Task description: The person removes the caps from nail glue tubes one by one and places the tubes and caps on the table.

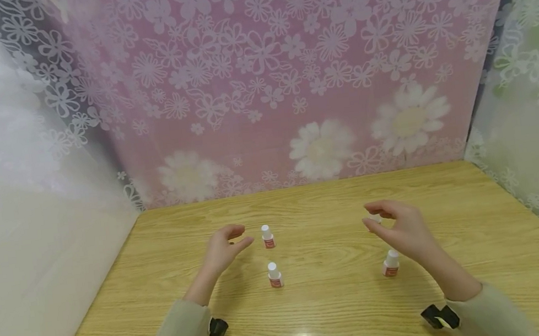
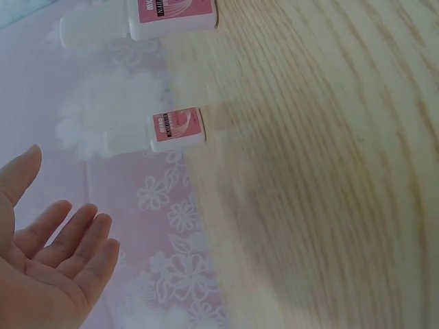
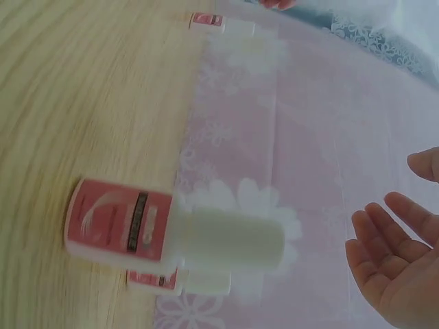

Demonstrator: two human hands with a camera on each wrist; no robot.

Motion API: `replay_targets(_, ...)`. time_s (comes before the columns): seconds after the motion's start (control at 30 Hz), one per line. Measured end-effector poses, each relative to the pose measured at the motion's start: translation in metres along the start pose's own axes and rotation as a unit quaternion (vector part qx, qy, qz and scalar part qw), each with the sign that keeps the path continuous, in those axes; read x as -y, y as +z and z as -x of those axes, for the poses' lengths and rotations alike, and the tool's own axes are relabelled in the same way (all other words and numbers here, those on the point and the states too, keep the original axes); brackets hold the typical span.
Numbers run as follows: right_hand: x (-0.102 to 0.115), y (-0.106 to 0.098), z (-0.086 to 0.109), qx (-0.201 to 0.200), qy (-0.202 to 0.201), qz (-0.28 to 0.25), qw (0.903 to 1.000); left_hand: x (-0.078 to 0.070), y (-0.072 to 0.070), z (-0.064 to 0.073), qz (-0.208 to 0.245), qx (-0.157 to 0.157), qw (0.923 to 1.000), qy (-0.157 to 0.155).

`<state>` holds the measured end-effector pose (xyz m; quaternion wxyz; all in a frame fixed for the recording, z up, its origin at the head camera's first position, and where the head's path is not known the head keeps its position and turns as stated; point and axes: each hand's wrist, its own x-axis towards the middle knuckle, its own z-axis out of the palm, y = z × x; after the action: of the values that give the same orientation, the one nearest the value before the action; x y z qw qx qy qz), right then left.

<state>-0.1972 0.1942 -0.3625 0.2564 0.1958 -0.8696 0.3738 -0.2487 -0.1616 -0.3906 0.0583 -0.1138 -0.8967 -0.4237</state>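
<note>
Several small white bottles with red labels stand upright on the wooden table. My left hand [image 1: 223,249] hovers just left of the back-left bottle [image 1: 269,241], its thumb and fingers apart and loosely curved with nothing between them. Nearer to me stands the front-left bottle [image 1: 275,279]. On the other side, my right hand [image 1: 403,229] is above and behind the front-right bottle [image 1: 391,265], thumb and fingers also spread. It partly covers the back-right bottle [image 1: 376,218]. In the right wrist view the nearer bottle [image 3: 120,223] overlaps a farther one [image 3: 154,279].
The wood-grain table [image 1: 335,304] runs back to a pink flowered curtain [image 1: 259,80]. A pale sheet [image 1: 30,217] hangs along the left side, and a white flowered one [image 1: 535,132] along the right. Black wrist cameras [image 1: 218,329] sit at both sleeves.
</note>
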Motion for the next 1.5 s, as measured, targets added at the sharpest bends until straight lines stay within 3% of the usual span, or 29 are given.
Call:
replay_targets(0.33, 0.009, 0.027, -0.013, 0.04, 0.033, -0.053, 0.9972, 0.007, 0.008, -0.012, 0.039, 0.016, 0.9982, -0.043)
replay_targets(0.73, 0.019, 0.068, -0.031, 0.093, 0.066, -0.118, 0.9863, 0.013, 0.02, -0.026, 0.111, 0.045, 0.989, -0.086)
replay_targets(1.0, 0.022, 0.09, -0.044, 0.116, 0.086, -0.137, 0.98, 0.016, 0.024, -0.035, 0.116, 0.063, 0.984, -0.121)
replay_targets(1.33, 0.025, 0.119, -0.056, 0.133, 0.115, -0.154, 0.9724, 0.019, 0.028, -0.04, 0.149, 0.082, 0.9765, -0.132)
replay_targets(1.5, 0.025, 0.135, -0.06, 0.135, 0.116, -0.158, 0.9713, 0.021, 0.032, -0.043, 0.134, 0.09, 0.9774, -0.136)
